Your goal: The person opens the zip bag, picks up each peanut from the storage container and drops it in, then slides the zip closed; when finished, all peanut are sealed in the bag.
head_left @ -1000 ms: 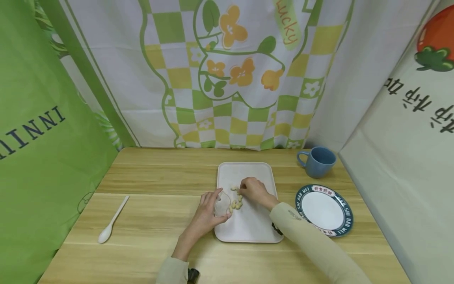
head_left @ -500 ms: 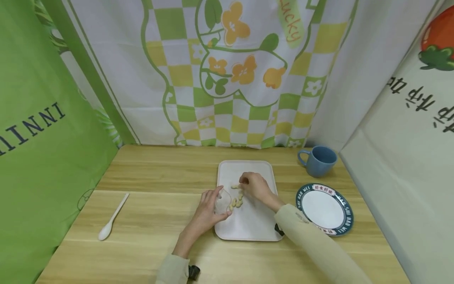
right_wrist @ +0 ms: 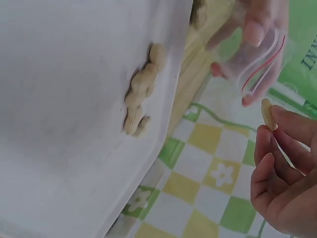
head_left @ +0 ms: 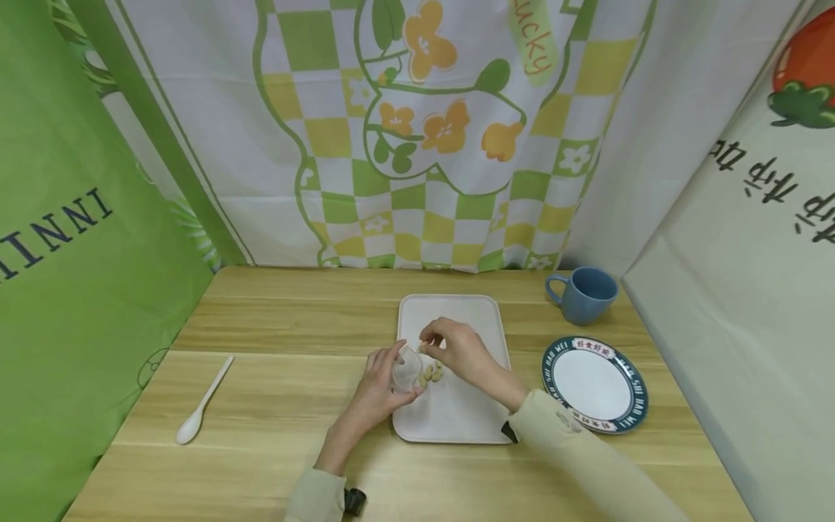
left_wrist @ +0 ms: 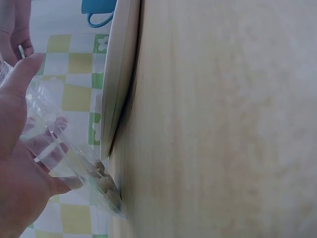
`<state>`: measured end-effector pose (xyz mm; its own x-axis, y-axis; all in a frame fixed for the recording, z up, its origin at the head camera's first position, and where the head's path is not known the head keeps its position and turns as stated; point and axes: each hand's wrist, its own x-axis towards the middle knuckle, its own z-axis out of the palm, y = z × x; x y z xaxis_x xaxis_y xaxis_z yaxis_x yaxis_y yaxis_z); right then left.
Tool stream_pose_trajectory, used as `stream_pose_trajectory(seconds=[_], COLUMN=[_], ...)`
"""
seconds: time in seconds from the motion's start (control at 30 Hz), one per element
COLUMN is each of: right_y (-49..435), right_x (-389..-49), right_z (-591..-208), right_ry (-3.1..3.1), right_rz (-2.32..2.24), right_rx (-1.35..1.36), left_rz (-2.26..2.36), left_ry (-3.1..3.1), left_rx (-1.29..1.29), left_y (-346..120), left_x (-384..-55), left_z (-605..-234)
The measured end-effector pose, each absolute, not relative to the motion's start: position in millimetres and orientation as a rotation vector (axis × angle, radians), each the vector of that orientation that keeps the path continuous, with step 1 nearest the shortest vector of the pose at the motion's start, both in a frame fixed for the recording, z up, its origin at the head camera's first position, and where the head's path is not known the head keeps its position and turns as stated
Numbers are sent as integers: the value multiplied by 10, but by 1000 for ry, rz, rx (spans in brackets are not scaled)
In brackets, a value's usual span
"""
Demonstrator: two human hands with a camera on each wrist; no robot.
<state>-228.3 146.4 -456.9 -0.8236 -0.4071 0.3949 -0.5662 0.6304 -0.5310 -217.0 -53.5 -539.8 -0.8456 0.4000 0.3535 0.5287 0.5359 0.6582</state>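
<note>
My left hand (head_left: 378, 380) holds a clear zip bag (head_left: 406, 368) by its spread mouth, over the tray's left edge. Some peanuts (left_wrist: 105, 184) lie in the bottom of the bag in the left wrist view. Between thumb and fingertips, my right hand (head_left: 457, 351) pinches a single peanut (right_wrist: 268, 114), close to the bag's opening. On the white tray (head_left: 450, 420), several unshelled peanuts (right_wrist: 141, 87) lie in a loose row. In the head view the bag and the right hand partly cover the area around these.
A blue mug (head_left: 588, 296) stands at the back right of the wooden table (head_left: 280, 406). In front of it is a white plate with a dark patterned rim (head_left: 638, 417). A white spoon (head_left: 204, 402) lies at the left. Printed cloths hang around the table.
The right hand has picked a peanut off the tray and moved left with it to the bag's mouth. Fewer peanuts show on the tray. The left hand stays nearly in place.
</note>
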Motion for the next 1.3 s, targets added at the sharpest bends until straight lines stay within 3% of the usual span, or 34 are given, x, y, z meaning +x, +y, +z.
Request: stream_pose_trajectory(seconds=[0.7, 0.97, 1.3], right_y=[1260, 1458, 1621], right_x=[-2158, -2441, -2797], right_z=[-4641, -4607, -4920], right_ry=[-2705, -2670, -2956], right_rz=[842, 871, 734], right_rx=[1015, 860, 651], left_rz=[-1148, -1164, -1173], left_ry=[-2574, -2572, -2593], left_rx=[-828, -825, -801], left_y=[-546, -558, -559], left_x=[-2168, -2164, -2150], left_z=[-5415, -5402, -5416])
